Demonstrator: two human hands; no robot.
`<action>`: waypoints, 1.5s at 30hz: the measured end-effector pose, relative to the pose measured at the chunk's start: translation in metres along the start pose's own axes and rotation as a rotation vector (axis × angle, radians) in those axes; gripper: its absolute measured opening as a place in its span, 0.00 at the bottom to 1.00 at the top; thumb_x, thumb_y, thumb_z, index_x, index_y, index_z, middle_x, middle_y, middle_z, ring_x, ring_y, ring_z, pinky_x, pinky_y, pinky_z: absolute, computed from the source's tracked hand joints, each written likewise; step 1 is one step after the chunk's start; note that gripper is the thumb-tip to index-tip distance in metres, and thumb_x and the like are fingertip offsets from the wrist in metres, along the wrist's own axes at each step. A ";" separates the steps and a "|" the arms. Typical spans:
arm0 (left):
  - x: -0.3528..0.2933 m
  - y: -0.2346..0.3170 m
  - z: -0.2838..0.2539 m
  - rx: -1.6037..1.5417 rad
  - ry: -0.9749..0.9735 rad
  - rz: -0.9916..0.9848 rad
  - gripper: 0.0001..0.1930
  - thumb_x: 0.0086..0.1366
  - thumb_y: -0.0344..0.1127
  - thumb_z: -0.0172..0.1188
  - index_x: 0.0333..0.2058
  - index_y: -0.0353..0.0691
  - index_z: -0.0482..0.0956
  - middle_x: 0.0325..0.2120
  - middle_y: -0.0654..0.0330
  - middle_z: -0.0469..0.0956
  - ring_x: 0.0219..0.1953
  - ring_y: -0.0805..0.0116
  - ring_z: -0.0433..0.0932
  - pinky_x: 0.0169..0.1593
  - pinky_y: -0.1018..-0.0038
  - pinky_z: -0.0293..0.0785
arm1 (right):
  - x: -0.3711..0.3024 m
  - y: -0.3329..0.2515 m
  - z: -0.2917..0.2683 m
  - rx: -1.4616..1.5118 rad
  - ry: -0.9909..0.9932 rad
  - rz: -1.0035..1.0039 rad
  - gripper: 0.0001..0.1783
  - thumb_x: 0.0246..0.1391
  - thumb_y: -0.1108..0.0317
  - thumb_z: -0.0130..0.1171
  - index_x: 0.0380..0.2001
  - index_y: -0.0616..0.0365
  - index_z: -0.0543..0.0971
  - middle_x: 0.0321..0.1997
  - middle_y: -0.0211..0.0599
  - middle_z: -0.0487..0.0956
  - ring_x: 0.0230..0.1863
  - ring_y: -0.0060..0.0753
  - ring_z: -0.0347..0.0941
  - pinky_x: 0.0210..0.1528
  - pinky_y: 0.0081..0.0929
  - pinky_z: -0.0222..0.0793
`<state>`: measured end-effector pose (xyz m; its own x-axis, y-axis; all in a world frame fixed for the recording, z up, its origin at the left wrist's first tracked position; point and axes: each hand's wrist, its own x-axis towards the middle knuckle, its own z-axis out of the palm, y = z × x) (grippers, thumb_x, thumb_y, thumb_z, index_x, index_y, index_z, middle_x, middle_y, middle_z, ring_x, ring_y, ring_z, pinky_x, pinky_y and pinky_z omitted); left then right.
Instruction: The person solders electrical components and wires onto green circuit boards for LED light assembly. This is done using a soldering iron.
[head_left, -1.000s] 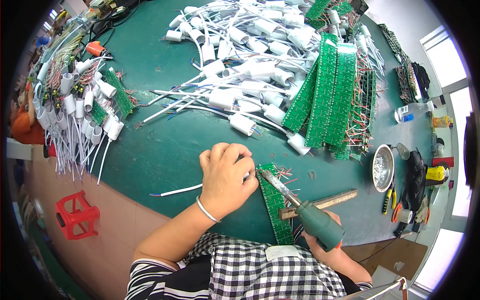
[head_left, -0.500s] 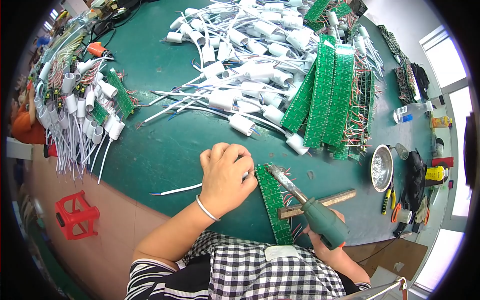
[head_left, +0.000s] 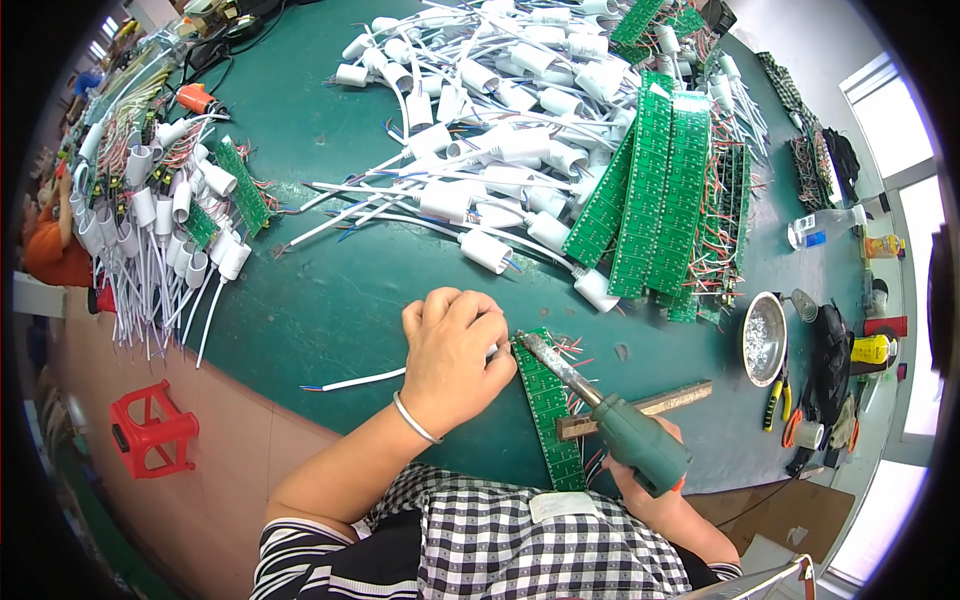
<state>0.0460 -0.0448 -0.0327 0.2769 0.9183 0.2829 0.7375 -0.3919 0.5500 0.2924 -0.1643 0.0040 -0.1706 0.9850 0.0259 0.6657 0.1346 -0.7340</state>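
Observation:
My left hand [head_left: 455,345] is closed around a white cable [head_left: 352,381], whose bare-wired end sticks out to the left; the part under my fingers is mostly hidden. The fingertips sit beside the upper end of a green circuit board strip [head_left: 546,405]. From the lower right, my right hand [head_left: 650,498] grips the green handle of a soldering gun [head_left: 640,445]. Its metal tip reaches the top corner of the strip, close to my left fingers. Red and white wires run along the strip's right side. A wooden bar [head_left: 675,399] lies across the strip, under the gun.
Beyond my hands lies a heap of white cables with cylindrical caps [head_left: 485,250], beside stacked green circuit boards [head_left: 668,200]. Right stand a metal bowl [head_left: 764,340], pliers [head_left: 773,402] and a bottle [head_left: 825,226]. More capped cables hang over the left table edge, near a red stool [head_left: 155,430].
The soldering gun has shifted slightly left, bringing its tip nearer my left fingertips at the strip's corner. My left hand has stayed almost still.

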 end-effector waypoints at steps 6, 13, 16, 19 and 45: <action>0.001 0.000 -0.001 -0.023 -0.007 -0.022 0.05 0.45 0.30 0.60 0.23 0.46 0.74 0.37 0.67 0.75 0.47 0.60 0.67 0.51 0.61 0.55 | -0.002 0.002 0.003 0.093 0.001 0.093 0.17 0.40 0.71 0.68 0.39 0.52 0.81 0.44 0.38 0.78 0.46 0.42 0.73 0.48 0.35 0.71; 0.001 0.000 -0.001 -0.029 -0.025 -0.042 0.04 0.47 0.30 0.60 0.23 0.47 0.75 0.35 0.71 0.75 0.46 0.61 0.66 0.51 0.61 0.54 | 0.004 0.000 0.000 -0.050 -0.010 -0.058 0.17 0.40 0.71 0.68 0.39 0.53 0.81 0.44 0.38 0.78 0.45 0.42 0.73 0.47 0.34 0.71; 0.002 0.000 -0.001 -0.026 -0.032 -0.037 0.04 0.46 0.30 0.60 0.23 0.47 0.75 0.35 0.71 0.75 0.46 0.61 0.66 0.51 0.62 0.54 | 0.006 -0.002 0.001 -0.079 0.004 -0.062 0.17 0.40 0.71 0.68 0.39 0.52 0.81 0.44 0.38 0.78 0.44 0.41 0.74 0.46 0.33 0.72; 0.002 -0.001 0.000 -0.021 -0.042 -0.040 0.04 0.46 0.30 0.60 0.23 0.48 0.75 0.35 0.71 0.75 0.46 0.61 0.66 0.51 0.62 0.54 | 0.008 -0.004 0.000 -0.113 0.017 -0.098 0.17 0.40 0.71 0.69 0.39 0.52 0.81 0.43 0.38 0.78 0.44 0.40 0.74 0.45 0.32 0.73; 0.015 -0.013 -0.007 0.055 -0.145 0.144 0.04 0.49 0.32 0.63 0.24 0.48 0.76 0.36 0.71 0.75 0.45 0.65 0.68 0.49 0.61 0.54 | -0.013 -0.001 -0.009 0.527 0.240 0.128 0.23 0.60 0.61 0.56 0.52 0.64 0.66 0.27 0.34 0.78 0.28 0.24 0.74 0.36 0.23 0.69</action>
<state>0.0363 -0.0262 -0.0304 0.4647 0.8530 0.2377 0.7155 -0.5198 0.4667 0.3000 -0.1759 0.0107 0.0975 0.9950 0.0226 0.2089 0.0018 -0.9779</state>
